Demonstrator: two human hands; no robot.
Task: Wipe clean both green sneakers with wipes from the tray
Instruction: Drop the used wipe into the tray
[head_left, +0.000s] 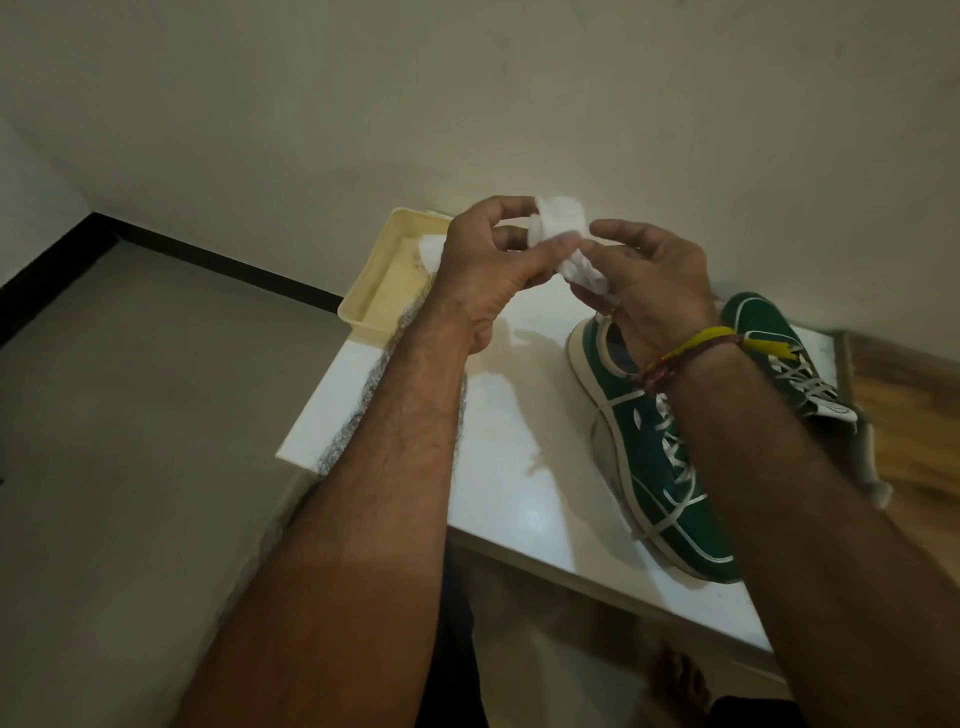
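— Two hands up over the table (519, 499), both on one white wipe (563, 234). You see it the same?

— Yes. Left hand (488, 260) pinches the crumpled upper part between thumb and curled fingers; right hand (654, 280) holds the lower tail, fingers bent round it. Wipe looks soft, wrinkled, bunched, held in the air above the tabletop.

— Sneakers?

— Near sneaker (660, 457): dark green upper, matte like suede or canvas, off-white stripes, white laces, pale sole. Lies on the table under the right forearm, heel end toward the wall, toe near the front edge. Far sneaker (769, 332): same green, mostly hidden behind the right wrist, lying at the table's right edge.

— Tray?

— Cream tray (374, 306), rectangular, rounded rim, smooth like plastic, at the far left corner of the table. Something white in it (431, 249), partly behind the left hand; more wipes, probably, cannot tell how many.

— Table surface?

— Glossy white, flat slab, square edges, reflects light.

— Anything else?

— Yellow and red thread band (691, 348) on the right wrist. Plain pale wall (467, 104) behind, black skirting (208, 260) at floor level.
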